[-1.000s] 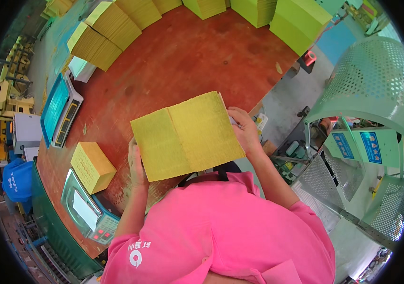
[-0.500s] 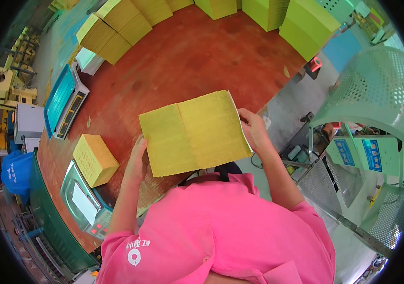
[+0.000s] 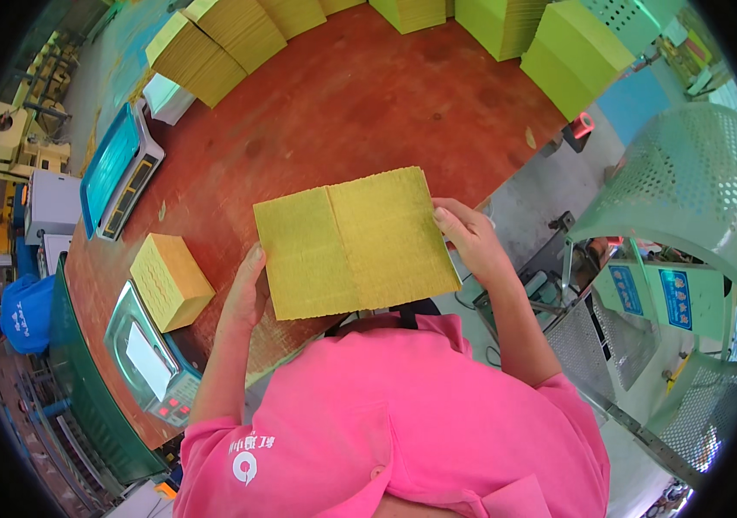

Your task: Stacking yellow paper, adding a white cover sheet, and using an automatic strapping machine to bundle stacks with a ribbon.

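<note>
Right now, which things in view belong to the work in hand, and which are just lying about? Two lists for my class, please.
Belonging:
yellow sheets, between left hand and right hand
probably similar yellow stacks, yellow block
perhaps the near scale

Apparently just about:
blue-trayed scale
perforated green guard

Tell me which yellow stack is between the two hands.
The broad yellow stack, between the left hand and right hand; no hand touches the others: the smaller block near the keypad scale and the row along the red table's far side.
</note>
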